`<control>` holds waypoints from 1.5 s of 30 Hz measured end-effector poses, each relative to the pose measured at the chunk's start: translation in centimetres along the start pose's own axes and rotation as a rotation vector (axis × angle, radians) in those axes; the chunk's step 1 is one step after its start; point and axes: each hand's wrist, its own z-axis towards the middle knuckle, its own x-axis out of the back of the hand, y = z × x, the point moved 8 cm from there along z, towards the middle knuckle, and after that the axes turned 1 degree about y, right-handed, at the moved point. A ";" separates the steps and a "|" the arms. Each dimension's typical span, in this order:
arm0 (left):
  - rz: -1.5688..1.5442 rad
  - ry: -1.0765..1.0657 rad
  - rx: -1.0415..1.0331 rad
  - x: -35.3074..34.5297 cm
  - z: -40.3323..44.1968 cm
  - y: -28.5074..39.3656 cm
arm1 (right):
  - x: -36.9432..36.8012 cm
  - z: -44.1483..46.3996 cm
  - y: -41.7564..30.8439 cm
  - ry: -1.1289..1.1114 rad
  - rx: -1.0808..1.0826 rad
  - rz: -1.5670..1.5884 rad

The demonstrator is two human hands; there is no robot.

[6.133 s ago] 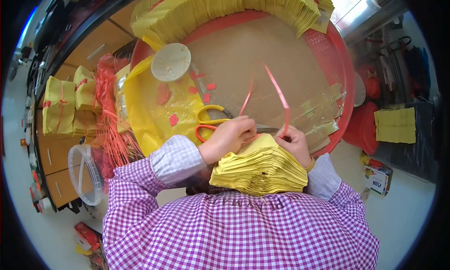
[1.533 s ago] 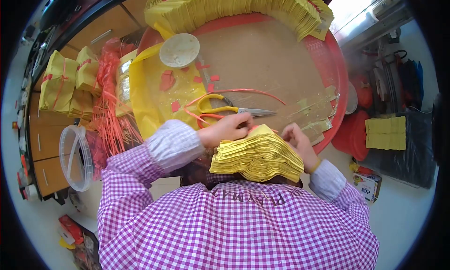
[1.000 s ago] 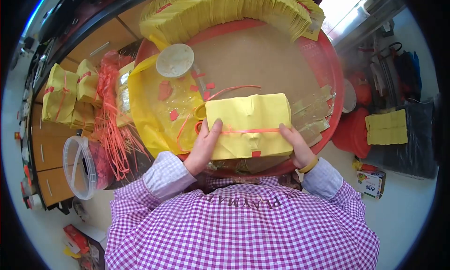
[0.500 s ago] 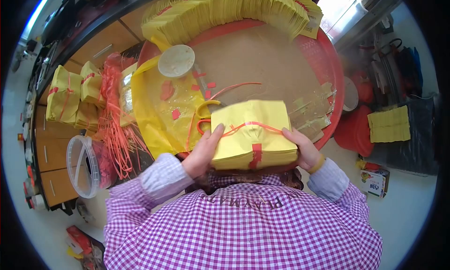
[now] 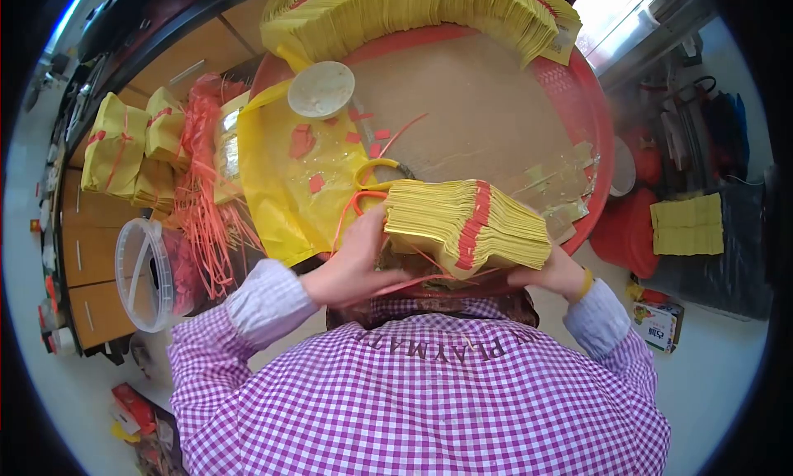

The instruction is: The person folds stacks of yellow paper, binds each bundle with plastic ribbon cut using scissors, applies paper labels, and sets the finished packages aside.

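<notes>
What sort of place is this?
Probably a home or small workshop for bundling yellow sheets by hand: a held yellow stack with a red strip, tied yellow bundles off to the left, and wooden drawers below them, which look domestic.

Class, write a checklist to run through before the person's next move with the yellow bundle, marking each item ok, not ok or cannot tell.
1. Left hand at one end of the yellow bundle: ok.
2. Right hand at the opposite end: ok.
3. Red strip across the paper edges: ok.
4. Pink tie firmly knotted: cannot tell; no knot shows clearly.
5. Scissors blades in plain view: not ok; hidden behind the bundle.
</notes>
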 end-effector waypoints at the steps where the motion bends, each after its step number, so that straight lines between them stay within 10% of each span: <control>1: -0.275 -0.075 0.081 -0.6 1.3 -0.5 | 0.1 1.1 -0.1 0.002 0.063 -0.071; 12: -0.614 -0.139 0.321 -1.0 8.6 -10.0 | 2.4 7.7 -4.1 0.328 0.191 0.058; 21: 0.548 0.175 -0.244 4.0 12.4 7.6 | 2.1 8.3 -5.4 0.531 0.125 0.143; 24: 0.662 -0.162 0.060 -1.5 15.6 0.6 | 1.5 7.4 -5.2 0.572 0.089 0.134; 27: 0.664 0.169 -0.270 -1.1 16.1 0.9 | 2.3 7.9 -4.9 0.448 0.043 0.312; 32: 0.159 0.409 -0.409 2.5 10.4 6.1 | 6.1 11.2 -5.1 0.279 0.030 0.484; 34: 0.060 0.088 -0.316 -1.1 5.5 6.6 | 7.0 12.1 -4.3 0.272 0.018 0.501; 36: -0.276 -0.410 0.192 -7.3 1.4 3.7 | 6.6 14.4 -3.5 0.183 -0.033 0.531; 37: -0.272 -0.397 0.193 -7.7 1.0 3.4 | 5.7 16.1 -3.2 0.093 -0.080 0.564; 39: -1.099 -0.288 0.891 -10.6 -1.6 -0.1 | 3.4 17.8 -2.6 -0.080 -0.189 0.633; 45: -1.336 0.171 0.666 -9.9 2.5 -2.7 | 0.2 15.4 -1.4 -0.176 -0.289 0.937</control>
